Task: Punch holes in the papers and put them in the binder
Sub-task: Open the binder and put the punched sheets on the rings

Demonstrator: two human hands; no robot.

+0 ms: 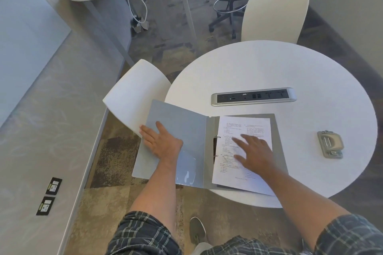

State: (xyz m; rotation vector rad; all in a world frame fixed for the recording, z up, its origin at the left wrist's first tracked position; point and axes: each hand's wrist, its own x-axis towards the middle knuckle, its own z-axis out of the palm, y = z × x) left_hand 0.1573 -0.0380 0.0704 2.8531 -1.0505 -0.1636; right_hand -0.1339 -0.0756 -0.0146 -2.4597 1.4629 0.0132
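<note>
Filing step. The binder [182,130] lies open at the round table's [269,68] near edge; the right hand [253,152], fingers spread, presses the papers [255,128] beside the rings [217,146]. The left hand [160,141] rests flat on the left cover. Next, probably closing that cover. The hole punch [330,144] sits right.

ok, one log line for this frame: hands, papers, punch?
left hand: flat on open binder cover | right hand: flat on papers at rings | hole punch: idle, table right
</note>
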